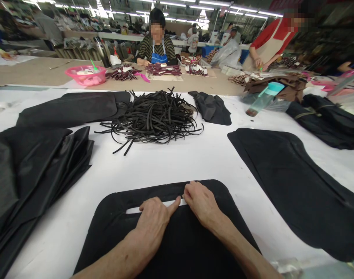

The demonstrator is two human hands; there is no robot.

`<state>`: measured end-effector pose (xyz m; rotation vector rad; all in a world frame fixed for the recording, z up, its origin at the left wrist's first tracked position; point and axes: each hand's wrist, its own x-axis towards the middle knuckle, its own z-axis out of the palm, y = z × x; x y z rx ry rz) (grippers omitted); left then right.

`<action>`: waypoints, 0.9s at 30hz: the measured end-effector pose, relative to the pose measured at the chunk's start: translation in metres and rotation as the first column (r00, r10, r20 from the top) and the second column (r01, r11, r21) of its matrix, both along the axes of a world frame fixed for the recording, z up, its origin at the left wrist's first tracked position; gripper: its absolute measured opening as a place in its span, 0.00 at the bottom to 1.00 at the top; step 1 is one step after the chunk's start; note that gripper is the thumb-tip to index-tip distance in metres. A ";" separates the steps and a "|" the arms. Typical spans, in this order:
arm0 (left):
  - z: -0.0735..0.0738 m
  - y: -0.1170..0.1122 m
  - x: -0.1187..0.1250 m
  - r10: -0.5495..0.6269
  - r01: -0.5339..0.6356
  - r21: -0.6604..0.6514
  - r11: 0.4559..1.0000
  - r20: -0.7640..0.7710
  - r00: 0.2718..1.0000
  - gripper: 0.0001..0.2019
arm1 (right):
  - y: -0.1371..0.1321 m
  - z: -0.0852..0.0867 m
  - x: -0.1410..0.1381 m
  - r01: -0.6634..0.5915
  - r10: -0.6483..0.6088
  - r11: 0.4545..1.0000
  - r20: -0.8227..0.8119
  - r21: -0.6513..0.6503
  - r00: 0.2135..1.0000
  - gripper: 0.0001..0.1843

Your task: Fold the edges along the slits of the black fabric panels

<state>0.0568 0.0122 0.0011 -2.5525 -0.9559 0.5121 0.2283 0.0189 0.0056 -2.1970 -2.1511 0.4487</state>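
Note:
A black fabric panel (177,240) with rounded corners lies flat in front of me, with a long narrow slot (132,210) near its far edge. White tabletop shows through the slot. My left hand (153,217) rests on the panel across the slot, its thumb stretched toward my right hand and its other fingers bent down, partly hidden. Curled at the slot's right end, my right hand (201,201) pinches the panel's black material there. Both hands nearly meet at the thumb tips. Whatever small piece lies under the right fingertips is hidden.
A heap of black strips (156,116) lies ahead. Black fabric pieces (28,170) are stacked at left, more black panels (293,182) at right. A bottle with a turquoise lid (265,99) lies tilted behind them. A pink basket (86,77) and two people are across the table.

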 end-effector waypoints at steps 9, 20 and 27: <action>-0.008 0.010 -0.069 -0.014 0.041 -0.116 0.992 0.226 0.974 0.29 | 0.001 0.009 -0.001 0.005 -0.006 0.999 -0.022 -0.033 1.000 0.10; 0.000 0.004 -0.123 0.173 -0.158 -0.074 0.985 0.347 0.922 0.24 | 0.000 0.006 -0.001 0.007 -0.010 0.998 -0.043 -0.060 0.999 0.10; 0.007 0.007 -0.084 0.281 -0.300 -0.052 0.952 0.534 0.797 0.21 | 0.000 0.010 -0.010 -0.017 0.016 0.999 -0.014 -0.030 1.000 0.10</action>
